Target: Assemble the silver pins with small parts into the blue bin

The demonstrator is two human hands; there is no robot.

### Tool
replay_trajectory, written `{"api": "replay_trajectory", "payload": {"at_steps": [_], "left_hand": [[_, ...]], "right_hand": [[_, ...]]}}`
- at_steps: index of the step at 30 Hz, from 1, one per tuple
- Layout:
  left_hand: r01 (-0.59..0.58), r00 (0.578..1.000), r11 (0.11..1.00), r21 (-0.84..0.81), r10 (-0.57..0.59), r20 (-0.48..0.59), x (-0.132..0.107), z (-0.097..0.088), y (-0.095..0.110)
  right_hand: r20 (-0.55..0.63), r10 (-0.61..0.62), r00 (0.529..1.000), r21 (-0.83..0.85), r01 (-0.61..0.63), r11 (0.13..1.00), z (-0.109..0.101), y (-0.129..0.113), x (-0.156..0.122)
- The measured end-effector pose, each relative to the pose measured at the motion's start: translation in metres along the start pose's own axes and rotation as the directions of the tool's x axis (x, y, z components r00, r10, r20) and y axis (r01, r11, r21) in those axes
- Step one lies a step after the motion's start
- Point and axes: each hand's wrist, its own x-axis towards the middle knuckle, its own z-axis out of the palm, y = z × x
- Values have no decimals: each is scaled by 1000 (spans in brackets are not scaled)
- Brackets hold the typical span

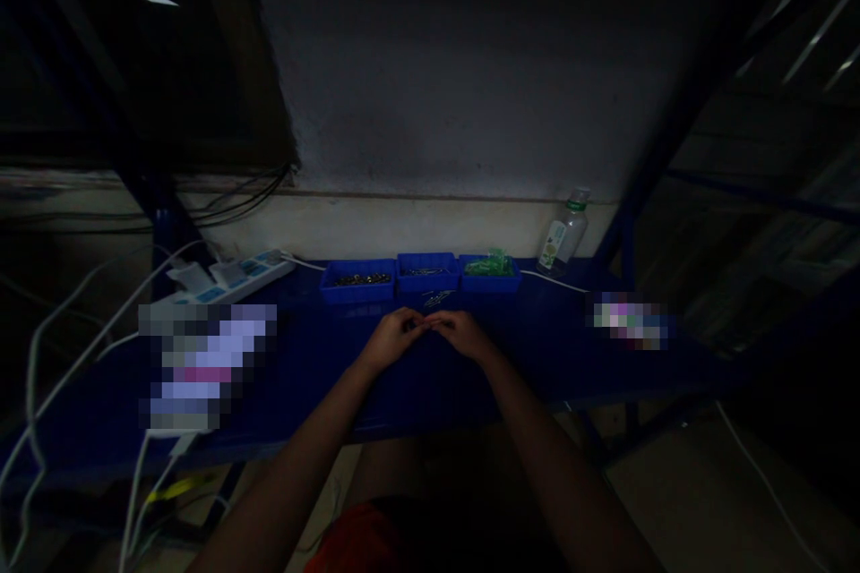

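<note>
My left hand (395, 337) and my right hand (462, 333) meet fingertip to fingertip over the blue table (430, 394). The fingers of both are pinched together; whatever lies between them is too small and dark to make out. Just beyond the fingertips lie several thin metal pieces (438, 297) on the table. Behind these stand three blue bins in a row. The left bin (357, 294) holds small brassy metal parts, the middle bin (428, 284) has thin metal pieces, and the right bin (490, 285) contains green plastic pieces.
A clear bottle (563, 237) with a green cap ring stands at the back right. On the left are a white power strip (235, 285) with plugs and cables, and a blurred-out flat object (208, 367). Another blurred-out object (632, 320) lies right. A wall (457, 107) rises behind.
</note>
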Motion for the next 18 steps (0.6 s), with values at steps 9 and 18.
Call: {"api": "replay_trajectory", "payload": {"at_steps": [9, 18], "left_hand": [[4, 998, 1000, 25, -2, -69, 0, -1, -1], [-84, 995, 995, -57, 80, -60, -4, -1, 11]], "right_hand": [[-135, 100, 986, -56, -108, 993, 3, 5, 1], [-34, -80, 996, -328, 64, 942, 4, 6, 2]]}}
